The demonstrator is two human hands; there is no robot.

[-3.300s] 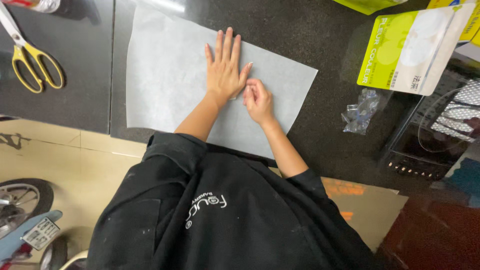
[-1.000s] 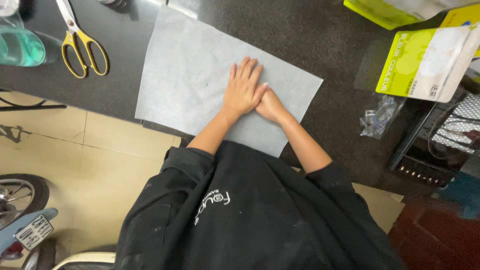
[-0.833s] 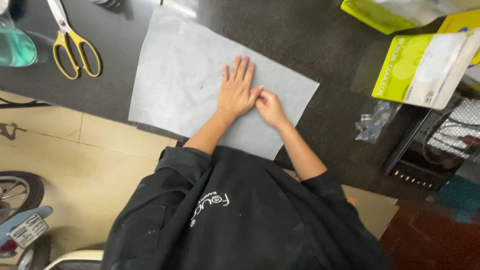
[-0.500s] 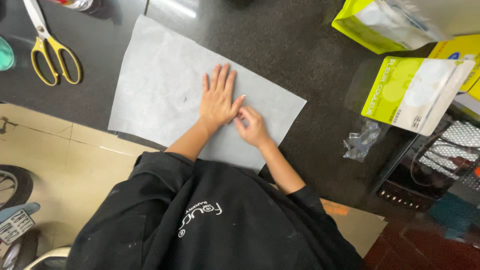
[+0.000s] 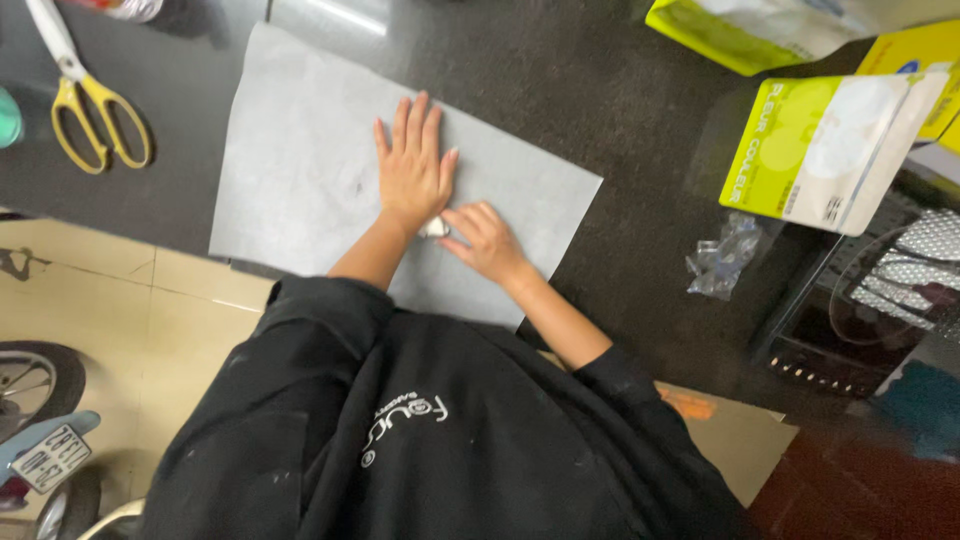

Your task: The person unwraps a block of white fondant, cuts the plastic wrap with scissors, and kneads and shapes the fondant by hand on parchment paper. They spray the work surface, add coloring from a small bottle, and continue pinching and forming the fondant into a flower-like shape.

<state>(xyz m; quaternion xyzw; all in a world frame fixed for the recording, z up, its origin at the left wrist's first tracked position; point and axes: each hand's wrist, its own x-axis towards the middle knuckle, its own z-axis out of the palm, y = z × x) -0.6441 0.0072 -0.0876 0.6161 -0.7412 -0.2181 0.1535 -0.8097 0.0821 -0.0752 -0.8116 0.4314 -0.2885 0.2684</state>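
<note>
Left hand (image 5: 413,172) spread flat, grip wide, on grey sheet (image 5: 300,170) atop dark worktop (image 5: 620,120); right hand (image 5: 487,238) pinched small white piece (image 5: 434,228) beside it.

A dark speckled stone counter (image 5: 620,110) fills the upper part of the view, catching a streak of light at its far edge. Below the counter's near edge on the left lies a floor of cream tiles (image 5: 130,330). At the floor's left margin a wheel (image 5: 30,385) and a blue fender show. Right of the counter, the floor looks reddish-brown (image 5: 860,500).
</note>
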